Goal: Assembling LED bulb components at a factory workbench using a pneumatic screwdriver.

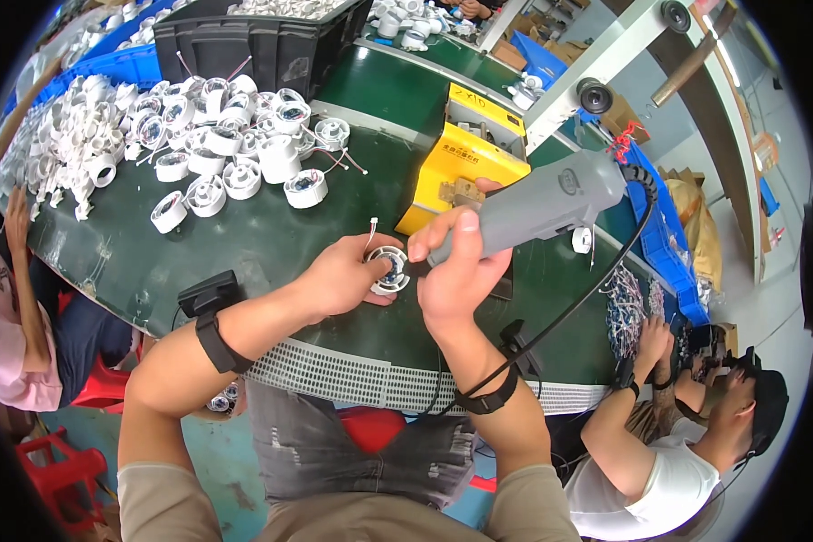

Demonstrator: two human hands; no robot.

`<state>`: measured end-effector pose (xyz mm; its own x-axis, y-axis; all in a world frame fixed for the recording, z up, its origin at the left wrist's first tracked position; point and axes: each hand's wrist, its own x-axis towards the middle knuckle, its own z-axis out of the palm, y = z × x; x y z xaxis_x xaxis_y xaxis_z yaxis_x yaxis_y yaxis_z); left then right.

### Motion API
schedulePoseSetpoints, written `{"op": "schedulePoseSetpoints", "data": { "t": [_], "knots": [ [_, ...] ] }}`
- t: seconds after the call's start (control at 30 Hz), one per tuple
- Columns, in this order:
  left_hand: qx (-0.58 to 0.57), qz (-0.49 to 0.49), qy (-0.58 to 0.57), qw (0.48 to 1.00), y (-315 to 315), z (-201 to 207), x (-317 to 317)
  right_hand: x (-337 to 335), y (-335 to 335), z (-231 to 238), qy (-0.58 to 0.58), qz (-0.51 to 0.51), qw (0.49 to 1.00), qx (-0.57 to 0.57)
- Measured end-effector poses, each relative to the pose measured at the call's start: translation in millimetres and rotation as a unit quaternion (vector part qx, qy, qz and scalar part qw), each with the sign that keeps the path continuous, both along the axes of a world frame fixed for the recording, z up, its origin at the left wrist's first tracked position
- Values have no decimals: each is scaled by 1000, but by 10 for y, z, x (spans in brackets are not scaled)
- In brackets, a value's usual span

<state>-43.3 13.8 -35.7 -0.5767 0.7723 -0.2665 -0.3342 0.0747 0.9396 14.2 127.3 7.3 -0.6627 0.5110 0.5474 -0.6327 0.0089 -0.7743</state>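
Observation:
My left hand (336, 274) is closed around a small round white housing (401, 281), its open face toward me and dark electronics inside. A short white lead with a connector (373, 225) sticks up from it. In my right hand (461, 275) is a grey corded electric screwdriver (551, 203), tilted so its front end points down toward the housing. The fingers hide its bit, so I cannot tell whether it touches. Just beyond the right hand stands a yellow screw feeder box (434, 176).
Many white round housings (206, 195) with leads are heaped at the left on the green table (244, 262), before a black crate (271, 54). The tool's black cord (596, 289) runs down past my right forearm. A co-worker (668, 452) handles bundled wires (625, 312) at the right.

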Motion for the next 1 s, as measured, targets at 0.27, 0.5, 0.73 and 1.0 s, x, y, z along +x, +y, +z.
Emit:
{"op": "schedulePoseSetpoints", "data": {
  "t": [0.27, 0.5, 0.73, 1.0],
  "knots": [
    [4, 15, -8, 1000, -9, -49, 0, -33, -44, -83, -11, 13, 1000, 7],
    [15, 11, 9, 1000, 5, -32, 7, -48, -56, -114, -14, 37, 999, 17],
    [20, 1, 48, 999, -50, -114, -46, 17, -22, -137, -39, 105, 992, 52],
    [-243, 334, 689, 595, -423, 287, -384, 89, 1629, -201, -118, -382, 902, 163]
  ]
}}
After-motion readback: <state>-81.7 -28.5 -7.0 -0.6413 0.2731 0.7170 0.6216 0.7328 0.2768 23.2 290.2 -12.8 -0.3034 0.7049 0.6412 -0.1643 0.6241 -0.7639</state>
